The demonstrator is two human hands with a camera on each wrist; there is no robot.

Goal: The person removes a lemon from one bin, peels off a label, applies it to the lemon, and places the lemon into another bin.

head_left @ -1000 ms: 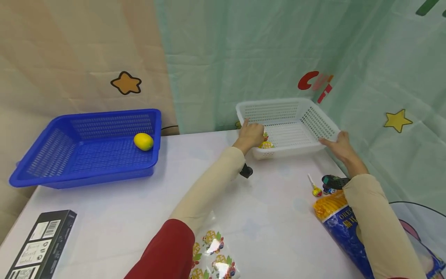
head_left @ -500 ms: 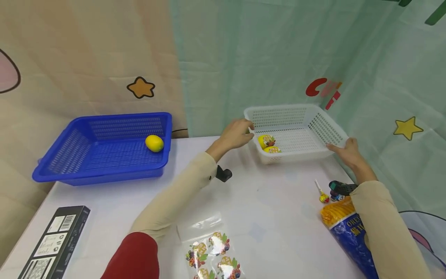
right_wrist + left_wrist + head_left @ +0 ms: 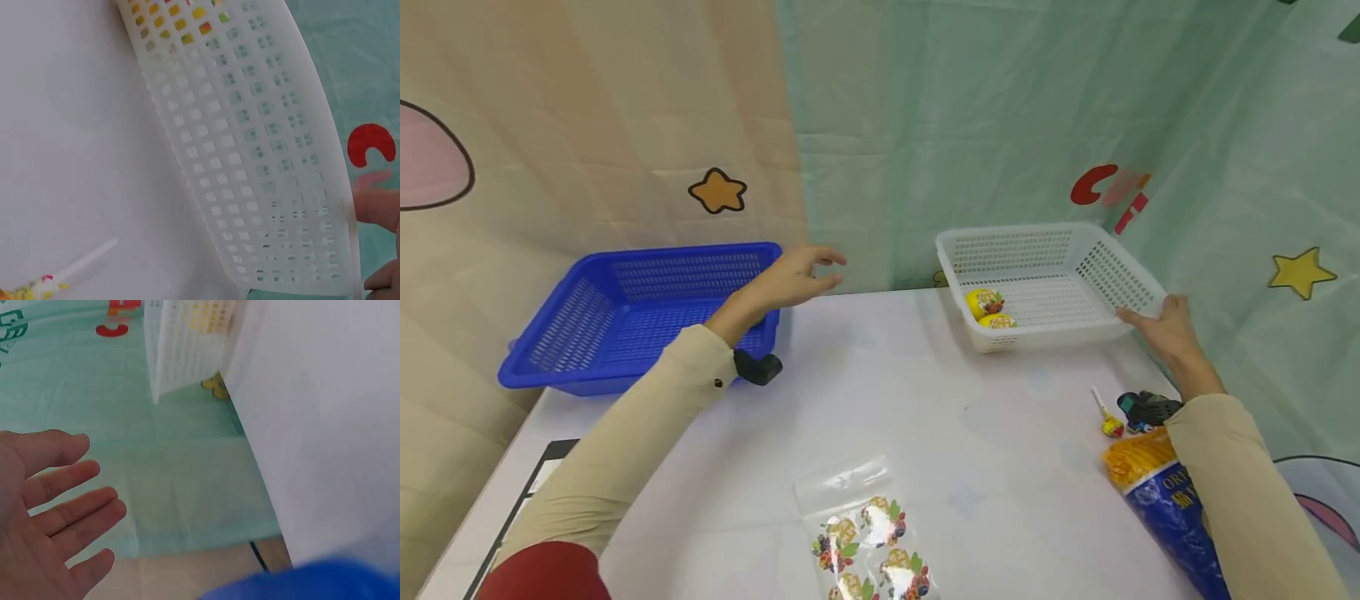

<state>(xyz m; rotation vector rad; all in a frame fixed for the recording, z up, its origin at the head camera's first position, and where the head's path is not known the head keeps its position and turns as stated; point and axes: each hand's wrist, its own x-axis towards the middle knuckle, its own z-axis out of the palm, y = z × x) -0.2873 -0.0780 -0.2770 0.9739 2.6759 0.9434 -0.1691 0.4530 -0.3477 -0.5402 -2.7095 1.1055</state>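
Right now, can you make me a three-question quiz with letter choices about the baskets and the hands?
1. Where is the right hand?
A. at the white basket's near right corner
B. in the blue basket
C. on the lollipop

2. How many yellow packets lie in the white basket?
A. none
B. two
C. five

3. How is the left hand?
A. gripping a lemon
B. a tight fist
C. open, fingers spread, holding nothing

Answers:
1 A: the head view shows it touching that corner.
2 B: two lie together in the near left corner.
3 C: the left wrist view shows an empty spread palm.
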